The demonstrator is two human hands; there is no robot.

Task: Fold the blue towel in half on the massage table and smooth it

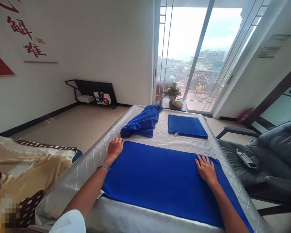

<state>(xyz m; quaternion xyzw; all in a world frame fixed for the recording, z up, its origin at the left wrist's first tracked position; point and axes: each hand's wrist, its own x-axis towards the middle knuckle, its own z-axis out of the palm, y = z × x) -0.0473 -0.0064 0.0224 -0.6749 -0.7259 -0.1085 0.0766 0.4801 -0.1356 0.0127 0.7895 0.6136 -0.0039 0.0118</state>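
Observation:
A large blue towel lies spread flat on the silver quilted mattress in front of me. My left hand rests at the towel's far left corner, fingers curled over the edge. My right hand lies flat and open on the towel's far right part, fingers spread. Beyond them, a crumpled blue towel lies at the far left of the mattress. A neatly folded blue towel sits at the far right.
A dark recliner chair with a remote stands to the right. A patterned blanket lies at the left. Past the mattress are a small table with a potted plant, a glass sliding door and a black shelf against the wall.

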